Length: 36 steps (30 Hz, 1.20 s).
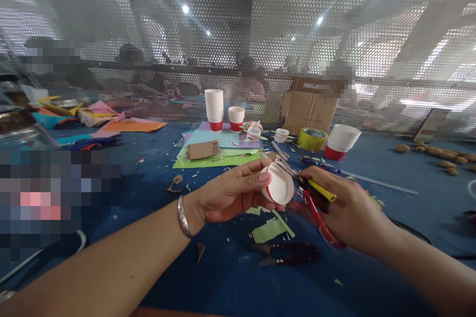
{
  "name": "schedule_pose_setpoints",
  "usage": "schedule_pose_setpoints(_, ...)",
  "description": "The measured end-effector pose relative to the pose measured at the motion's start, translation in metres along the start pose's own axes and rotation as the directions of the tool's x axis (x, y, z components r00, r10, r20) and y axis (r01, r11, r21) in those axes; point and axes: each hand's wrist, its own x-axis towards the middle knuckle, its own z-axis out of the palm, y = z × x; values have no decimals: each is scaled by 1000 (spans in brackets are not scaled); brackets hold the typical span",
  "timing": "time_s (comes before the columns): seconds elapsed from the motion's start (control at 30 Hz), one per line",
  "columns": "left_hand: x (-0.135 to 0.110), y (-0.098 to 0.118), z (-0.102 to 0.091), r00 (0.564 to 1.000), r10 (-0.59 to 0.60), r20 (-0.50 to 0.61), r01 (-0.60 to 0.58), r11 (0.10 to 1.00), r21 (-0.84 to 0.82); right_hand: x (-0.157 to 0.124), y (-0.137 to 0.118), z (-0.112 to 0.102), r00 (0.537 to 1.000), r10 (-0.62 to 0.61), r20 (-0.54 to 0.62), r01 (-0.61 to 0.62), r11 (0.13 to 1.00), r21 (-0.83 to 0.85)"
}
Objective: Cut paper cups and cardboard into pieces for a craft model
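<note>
My left hand (232, 190) is closed round a short, cut-down white paper cup (279, 185) with a red band, its open mouth turned toward me. My right hand (344, 208) grips a pair of scissors (316, 198) with red and yellow handles. The blades reach up to the cup's rim. A silver bangle sits on my left wrist. Both hands hover just above the blue table (230, 277), over paper scraps.
A second dark pair of scissors (286, 253) lies on the table below my hands. Green paper bits (268, 230), coloured sheets (217, 153), stacked white cups (214, 109), a tape roll (312, 138), a tilted cup stack (342, 141) and a cardboard box (308, 106) stand further back. Other people sit behind a perforated screen.
</note>
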Motion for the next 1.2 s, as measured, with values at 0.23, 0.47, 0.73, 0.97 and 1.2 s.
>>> schedule_pose_setpoints(0.23,-2,0,3,999,-44,-4,44,998,42,-3,0,-3,999,-36,-11,36,999,-21)
schedule_pose_setpoints(0.47,-2,1,4,998,-64,0,64,997,33,-4,1,-5,997,-71,11,71,997,-39)
schedule_pose_setpoints(0.73,-1,-1,2,996,-52,72,49,998,47,-4,-2,-8,986,-164,-38,162,985,-67)
schedule_pose_setpoints(0.97,0,-1,-2,994,-69,82,68,998,18,2,-10,-12,978,-198,-62,193,978,-76)
schedule_pose_setpoints(1.2,-2,-1,-1,993,-73,93,70,997,35,4,-10,-13,964,-254,-82,245,964,-105)
